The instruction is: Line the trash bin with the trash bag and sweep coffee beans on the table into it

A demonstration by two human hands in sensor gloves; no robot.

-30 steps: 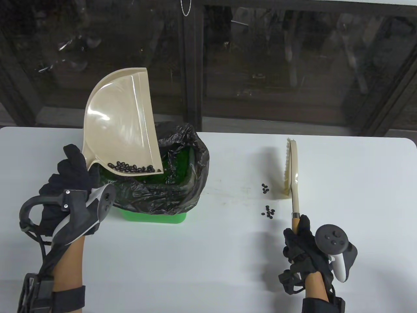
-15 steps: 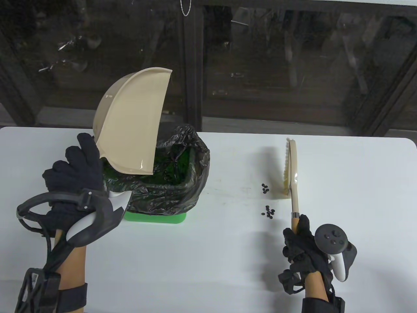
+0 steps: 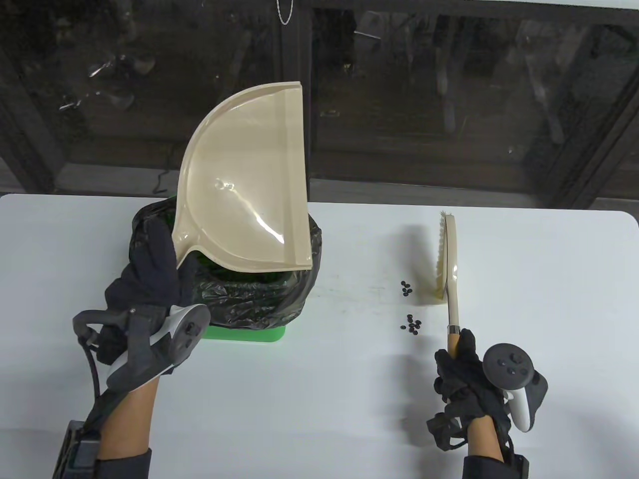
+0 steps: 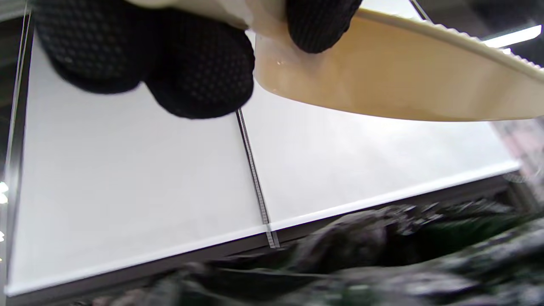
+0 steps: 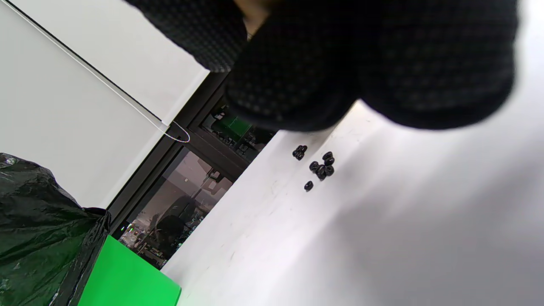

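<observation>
Gripping the handle of the beige dustpan (image 3: 249, 179), the left hand (image 3: 150, 294) has its fingers (image 4: 199, 80) wrapped round it and holds the pan raised on edge above the green trash bin (image 3: 244, 333). No beans show in the pan. The black trash bag (image 3: 279, 294) lines the bin, its rim folded over the bin's walls, and bin and bag stand on the left part of the white surface (image 3: 349, 389). On the right, the right hand (image 3: 467, 376) has its fingers (image 5: 297, 76) closed round the wooden handle of the brush (image 3: 447, 259), whose head stands on edge on the surface with the bristles facing left. Two small clusters of coffee beans (image 3: 412, 324) lie on the surface just left of the brush, well apart from the bin.
</observation>
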